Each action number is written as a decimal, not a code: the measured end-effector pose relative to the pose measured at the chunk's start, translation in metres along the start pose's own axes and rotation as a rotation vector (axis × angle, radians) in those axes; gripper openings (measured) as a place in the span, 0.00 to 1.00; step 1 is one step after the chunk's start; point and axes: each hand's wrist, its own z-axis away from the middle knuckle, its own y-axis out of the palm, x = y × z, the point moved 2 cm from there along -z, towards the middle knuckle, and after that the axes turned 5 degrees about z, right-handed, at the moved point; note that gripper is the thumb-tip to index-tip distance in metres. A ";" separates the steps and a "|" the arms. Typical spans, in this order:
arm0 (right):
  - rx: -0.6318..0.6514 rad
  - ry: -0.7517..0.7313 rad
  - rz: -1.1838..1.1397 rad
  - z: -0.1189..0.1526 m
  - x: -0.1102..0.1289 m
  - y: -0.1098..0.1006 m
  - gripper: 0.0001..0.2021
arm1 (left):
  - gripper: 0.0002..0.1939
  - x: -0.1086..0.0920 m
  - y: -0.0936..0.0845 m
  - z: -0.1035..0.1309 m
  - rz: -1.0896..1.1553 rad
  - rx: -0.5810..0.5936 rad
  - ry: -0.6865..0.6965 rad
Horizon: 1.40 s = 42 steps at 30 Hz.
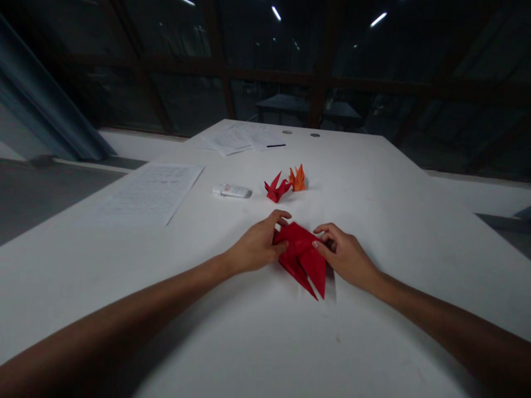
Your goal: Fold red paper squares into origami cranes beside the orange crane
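Note:
A folded piece of red paper is held just above the white table, its two narrow points facing toward me. My left hand grips its left edge between thumb and fingers. At the right edge, my right hand pinches the paper with the thumb on top and the fingers curled. Beyond the hands stand a small red paper crane and, just behind it to the right, an orange paper crane.
A white remote control lies left of the cranes. Printed sheets are on the left side of the white table. More papers and a dark pen lie at the far end, before dark windows.

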 end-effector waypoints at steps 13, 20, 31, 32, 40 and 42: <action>-0.009 -0.066 -0.082 0.006 0.006 -0.003 0.13 | 0.28 0.010 0.005 -0.002 -0.009 -0.147 -0.026; -0.019 -0.050 -0.023 0.005 0.006 -0.004 0.15 | 0.23 0.003 0.007 0.003 0.187 -0.055 0.038; 0.112 -0.253 -0.143 0.001 0.008 -0.018 0.19 | 0.11 -0.004 0.008 0.006 -0.289 0.258 0.325; 0.142 -0.268 -0.116 0.001 0.008 -0.017 0.16 | 0.11 -0.003 0.007 0.006 -0.317 0.253 0.321; 0.384 -0.552 0.063 -0.004 0.008 -0.025 0.29 | 0.14 0.004 -0.010 0.001 -0.195 0.321 0.401; 0.353 -0.549 0.122 -0.004 0.007 -0.023 0.28 | 0.16 0.003 -0.012 0.001 -0.171 0.328 0.411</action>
